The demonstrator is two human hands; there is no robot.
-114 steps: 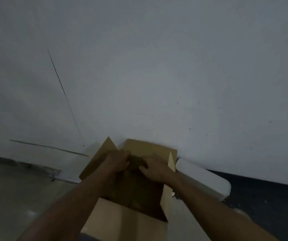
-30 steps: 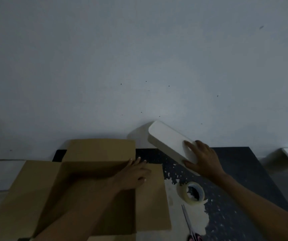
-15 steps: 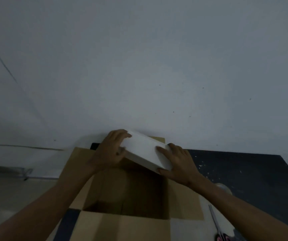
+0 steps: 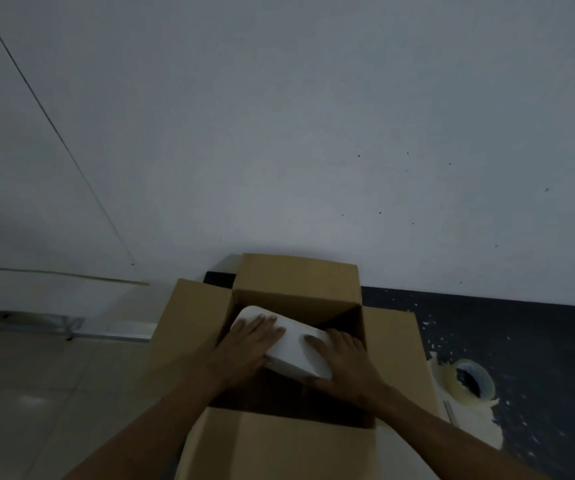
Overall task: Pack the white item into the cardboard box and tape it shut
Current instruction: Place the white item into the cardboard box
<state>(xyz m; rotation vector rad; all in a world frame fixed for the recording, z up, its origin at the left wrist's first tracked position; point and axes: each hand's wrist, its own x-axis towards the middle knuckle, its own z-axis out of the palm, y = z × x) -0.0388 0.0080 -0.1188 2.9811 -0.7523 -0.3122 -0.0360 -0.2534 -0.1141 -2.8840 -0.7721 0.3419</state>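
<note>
The open cardboard box (image 4: pixel 296 282) stands on the dark table with its flaps spread outward. The white item (image 4: pixel 291 353), a rounded oblong block, lies tilted inside the box opening, near its far left corner. My left hand (image 4: pixel 248 344) holds the block's left end, fingers laid over its top and thumb at the near edge. My right hand (image 4: pixel 345 362) grips the right end the same way. The box's floor is dark and hidden below the block.
A roll of pale tape (image 4: pixel 469 379) lies on the dark speckled table (image 4: pixel 521 341) right of the box, beside a white patch. A thin scissors blade (image 4: pixel 449 412) shows just below it. A plain wall rises behind; tiled floor lies to the left.
My right hand picked the white item off the table, my left hand joined it, and both lowered it from above the box's far rim down into the opening.
</note>
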